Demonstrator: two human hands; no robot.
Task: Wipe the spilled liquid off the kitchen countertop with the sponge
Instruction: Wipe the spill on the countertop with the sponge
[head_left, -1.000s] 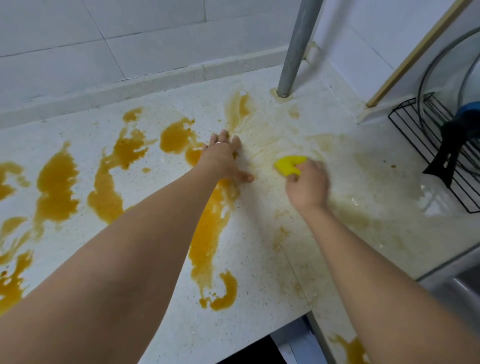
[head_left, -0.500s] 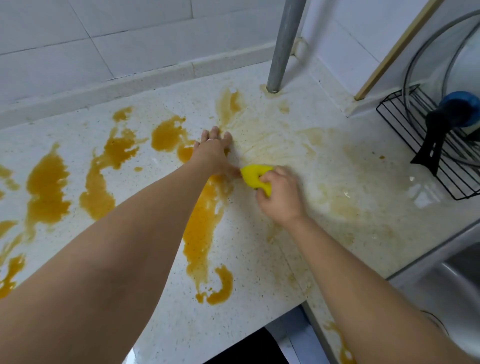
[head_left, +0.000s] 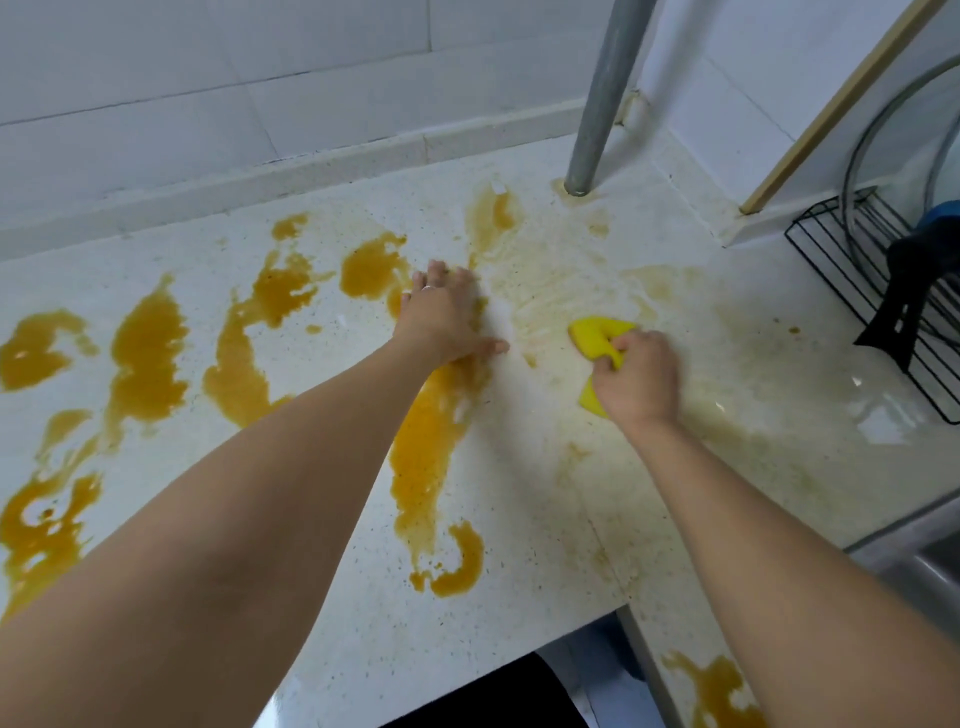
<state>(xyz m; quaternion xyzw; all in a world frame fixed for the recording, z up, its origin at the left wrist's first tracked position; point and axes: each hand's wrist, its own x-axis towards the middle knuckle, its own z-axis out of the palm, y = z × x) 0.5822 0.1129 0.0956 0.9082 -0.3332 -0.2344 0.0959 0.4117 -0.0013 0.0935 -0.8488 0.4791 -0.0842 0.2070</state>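
Right hand (head_left: 636, 376) clamped on sponge (head_left: 597, 338), left hand (head_left: 441, 317) flat, fingers straight; right countertop (head_left: 519, 545) smeared thin, orange spill (head_left: 426, 452) left untouched.

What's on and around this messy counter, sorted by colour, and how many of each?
Yellow: 1, the sponge gripped by the right hand.
Black: 2, the wire rack and a black utensil on it.
Grey metal: 1, the pole.
Clear: 1, the glass lid.
Total: 5.

Sponge (head_left: 597, 338) further right of left hand (head_left: 444, 317)
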